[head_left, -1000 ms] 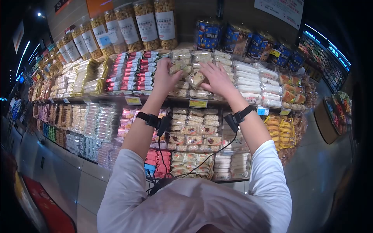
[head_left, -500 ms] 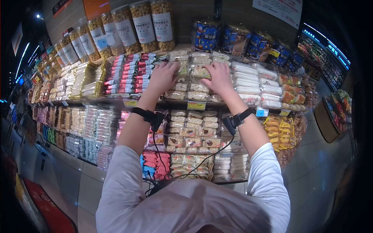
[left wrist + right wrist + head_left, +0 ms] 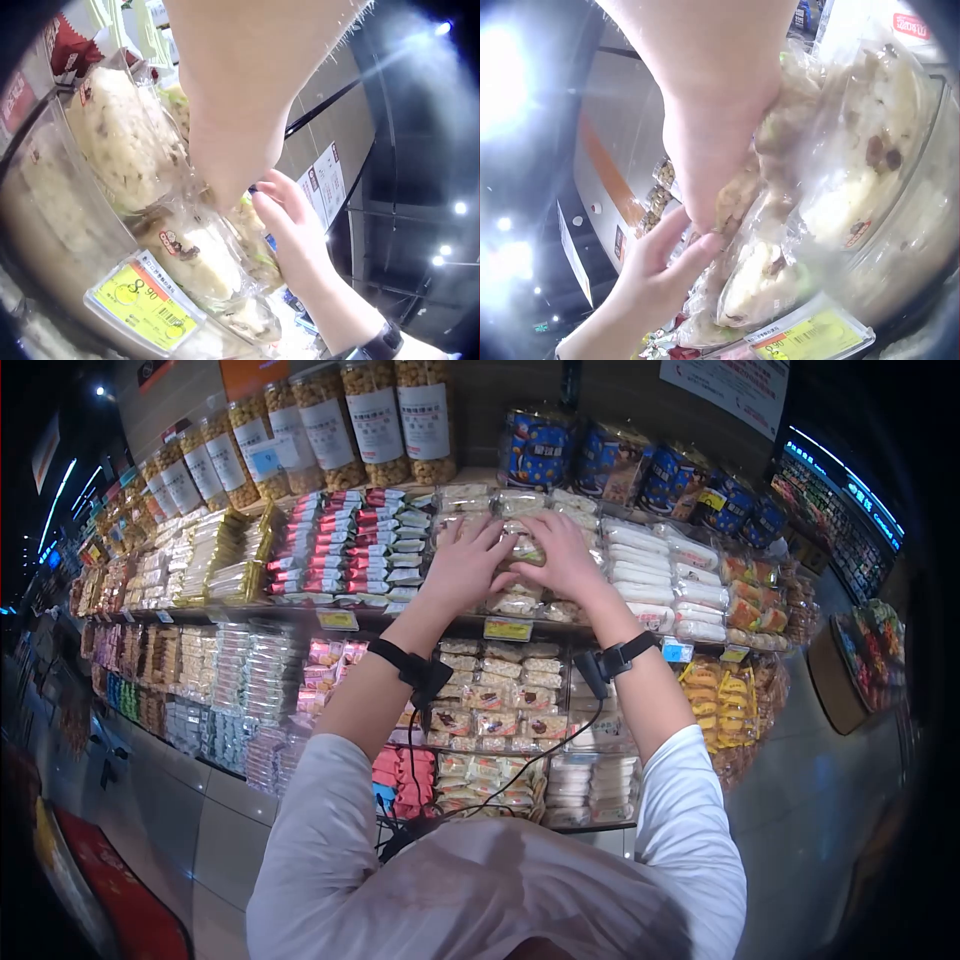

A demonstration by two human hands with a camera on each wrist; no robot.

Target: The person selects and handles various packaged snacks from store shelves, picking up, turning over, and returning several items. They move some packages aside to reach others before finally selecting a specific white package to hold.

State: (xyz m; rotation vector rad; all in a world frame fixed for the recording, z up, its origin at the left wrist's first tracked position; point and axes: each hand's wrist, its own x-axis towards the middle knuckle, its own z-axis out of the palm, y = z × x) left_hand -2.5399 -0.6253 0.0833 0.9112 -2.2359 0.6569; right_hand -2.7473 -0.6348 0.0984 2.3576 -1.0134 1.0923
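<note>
White sleeves [image 3: 325,810], black wrist straps [image 3: 400,662], seemingly black cables [image 3: 480,800].

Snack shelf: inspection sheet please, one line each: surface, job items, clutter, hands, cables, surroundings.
Surface: stocked shelf, yellow price tag on front edge
Job items: clear-wrapped pale snacks under both hands
Clutter: red-and-silver packets left, white packs right; both look like stock
Left hand: fingers spread over the snacks
Right hand: beside it, also over the snacks
Cables: thin black cables from wrist units, hanging before the torso
Surroundings: tall snack jars and blue tins behind
</note>
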